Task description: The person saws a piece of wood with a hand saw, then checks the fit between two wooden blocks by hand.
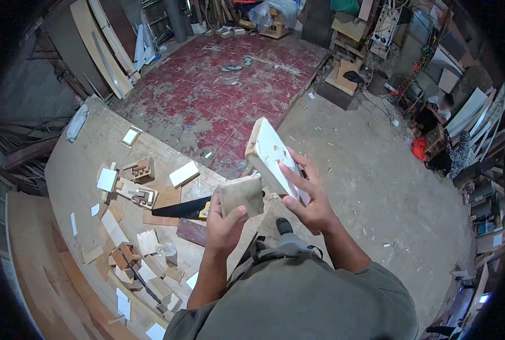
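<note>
In my left hand (221,225) is a squarish wooden block (240,196) with a worn grey-brown face, the thumb pressed on its front. My right hand (313,205) grips a longer white-faced wooden piece (268,152), tilted upward, with bare wood along its edge and chipped spots on the face. The two pieces are close together in front of my body; whether they touch I cannot tell. Just left of my left hand, a handsaw (176,209) with a black blade and yellow handle lies on the workbench (96,148).
A wooden plane (141,195), a white block (184,174), a clear jar (167,249) and several wood offcuts lie on the bench. Sandals (231,68) are on the red tiled floor beyond. At far right a person (436,110) sits low beside stacked boards.
</note>
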The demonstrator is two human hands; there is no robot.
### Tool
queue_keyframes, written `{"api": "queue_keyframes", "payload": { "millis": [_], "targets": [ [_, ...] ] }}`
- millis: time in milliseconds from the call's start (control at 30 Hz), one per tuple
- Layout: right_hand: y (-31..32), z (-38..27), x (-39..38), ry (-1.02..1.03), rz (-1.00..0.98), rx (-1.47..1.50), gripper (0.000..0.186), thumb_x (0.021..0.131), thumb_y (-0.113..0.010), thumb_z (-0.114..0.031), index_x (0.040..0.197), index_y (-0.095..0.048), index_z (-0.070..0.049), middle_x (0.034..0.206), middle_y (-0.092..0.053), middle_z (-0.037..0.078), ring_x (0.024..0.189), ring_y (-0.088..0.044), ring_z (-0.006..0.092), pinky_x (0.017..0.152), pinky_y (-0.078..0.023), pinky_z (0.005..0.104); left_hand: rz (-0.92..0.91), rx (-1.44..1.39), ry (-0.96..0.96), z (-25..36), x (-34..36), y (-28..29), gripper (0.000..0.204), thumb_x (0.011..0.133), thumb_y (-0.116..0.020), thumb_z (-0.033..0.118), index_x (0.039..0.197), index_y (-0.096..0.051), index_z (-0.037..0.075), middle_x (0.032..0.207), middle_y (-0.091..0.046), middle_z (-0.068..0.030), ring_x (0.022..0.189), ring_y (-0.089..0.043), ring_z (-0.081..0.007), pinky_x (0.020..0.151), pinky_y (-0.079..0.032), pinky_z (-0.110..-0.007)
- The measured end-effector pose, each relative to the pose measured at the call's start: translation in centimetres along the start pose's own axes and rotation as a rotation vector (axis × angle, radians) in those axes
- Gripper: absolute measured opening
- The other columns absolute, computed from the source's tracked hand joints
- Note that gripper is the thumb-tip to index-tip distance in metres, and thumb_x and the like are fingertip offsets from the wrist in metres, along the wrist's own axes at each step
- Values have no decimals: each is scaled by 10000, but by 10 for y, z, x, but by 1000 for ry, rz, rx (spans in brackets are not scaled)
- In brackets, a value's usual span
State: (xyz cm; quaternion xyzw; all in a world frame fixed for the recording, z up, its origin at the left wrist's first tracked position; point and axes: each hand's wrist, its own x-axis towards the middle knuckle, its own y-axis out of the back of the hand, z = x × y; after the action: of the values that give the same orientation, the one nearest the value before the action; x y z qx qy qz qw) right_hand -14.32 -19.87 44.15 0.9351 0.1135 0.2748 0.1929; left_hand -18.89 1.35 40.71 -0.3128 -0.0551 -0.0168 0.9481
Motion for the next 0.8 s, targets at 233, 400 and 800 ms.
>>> {"api": "queue_keyframes", "payload": {
  "millis": [233,400,800],
  "targets": [
    [-17,0,-8,128,-121,-172,563,820,-757,-372,1357,-633,-254,1533,-352,248,1322,-370,402,1124,-259,508,288,-97,-85,-2,-2,2,439,959,-634,115,1337,-447,-9,1223,-598,-133,1116,-624,-227,967,-525,-368],
    [-21,-1,-13,107,-140,-122,538,847,-747,-359,1364,-626,-275,1533,-354,235,1325,-363,409,1122,-275,514,283,-142,-60,1,-6,8,429,932,-629,15,1274,-371,32,1182,-547,-104,1103,-586,-180,968,-508,-328],
    [-4,12,-16,-68,26,101,566,868,-701,-319,1408,-582,-201,1545,-368,183,1385,-347,340,1165,-237,463,-86,1463,-366,1,7,22,296,943,-632,75,1207,-520,4,1138,-584,-93,1074,-575,-140,920,-488,-302]
  ]
}}
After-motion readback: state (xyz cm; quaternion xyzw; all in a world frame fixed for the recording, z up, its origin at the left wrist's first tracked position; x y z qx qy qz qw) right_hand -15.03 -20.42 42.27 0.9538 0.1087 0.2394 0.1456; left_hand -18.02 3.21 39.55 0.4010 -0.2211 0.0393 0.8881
